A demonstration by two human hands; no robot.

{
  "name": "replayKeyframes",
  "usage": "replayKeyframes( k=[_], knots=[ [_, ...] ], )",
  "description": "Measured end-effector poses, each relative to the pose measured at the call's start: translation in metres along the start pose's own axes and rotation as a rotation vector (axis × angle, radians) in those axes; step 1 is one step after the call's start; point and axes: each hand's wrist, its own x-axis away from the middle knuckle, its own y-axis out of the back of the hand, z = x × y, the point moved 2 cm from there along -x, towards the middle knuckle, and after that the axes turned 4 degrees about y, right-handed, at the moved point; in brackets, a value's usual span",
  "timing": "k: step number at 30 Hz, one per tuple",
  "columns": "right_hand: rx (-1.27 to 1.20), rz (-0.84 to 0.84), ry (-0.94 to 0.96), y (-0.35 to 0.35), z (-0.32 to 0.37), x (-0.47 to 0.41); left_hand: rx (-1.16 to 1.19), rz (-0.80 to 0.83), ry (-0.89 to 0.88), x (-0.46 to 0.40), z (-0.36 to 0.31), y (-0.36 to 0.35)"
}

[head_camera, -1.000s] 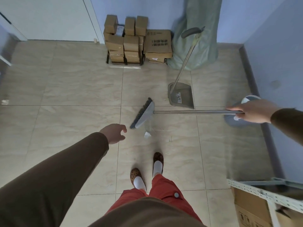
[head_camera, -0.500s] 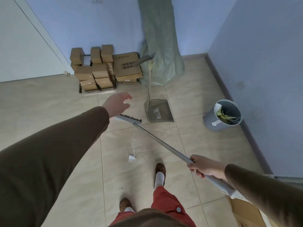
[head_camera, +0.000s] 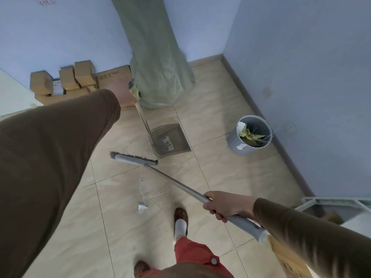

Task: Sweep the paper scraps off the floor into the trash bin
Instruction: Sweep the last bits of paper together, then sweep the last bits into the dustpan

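— right hand [head_camera: 228, 205] first: what's it doing?
— fingers wrapped round the grey handle of the broom [head_camera: 176, 182], near the thick grip end. broom head [head_camera: 134, 158] lies low over the tile floor [head_camera: 230, 173], bristles facing away from the person, just short of the dustpan.
— and the left hand?
— can't tell. only the left sleeve [head_camera: 50, 157] shows, a brown arm stretched forward toward the boxes; the hand itself is hidden behind the cuff, so whether it's open or holding something isn't visible.
— where's the paper?
— one white paper scrap [head_camera: 142, 208] on the tiles, just left of the forward slippered foot [head_camera: 180, 214] and nearer the person than the broom head. thin pale lines rise from it toward the broom; what they are is unclear.
— dustpan and bin?
— grey dustpan [head_camera: 169, 140] stands on the floor with its long handle leaning up against a green sack [head_camera: 158, 63] by the wall. grey trash bin [head_camera: 251, 135] sits to the right, near the wall's skirting, with yellowish scraps and a bit of white inside. cardboard boxes [head_camera: 80, 79] are stacked along the far wall on the left.
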Motion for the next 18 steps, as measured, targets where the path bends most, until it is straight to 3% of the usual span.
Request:
replayKeyframes(
  k=[4, 9, 12, 18],
  knots=[
    [0.163, -0.008, 0.007, 0.007, -0.015, 0.014, -0.010, -0.016, -0.034, 0.014, -0.008, -0.013],
    [0.381, -0.034, -0.078, -0.003, -0.037, 0.034, 0.196, 0.194, 0.091, 0.045, 0.007, -0.045],
    [0.390, -0.066, -0.141, -0.017, -0.049, 0.045, 0.297, 0.349, 0.161, 0.083, 0.023, -0.072],
    [0.321, -0.130, -0.190, -0.065, -0.064, 0.069, 0.342, 0.059, 0.105, 0.184, 0.102, -0.080]
  ],
)
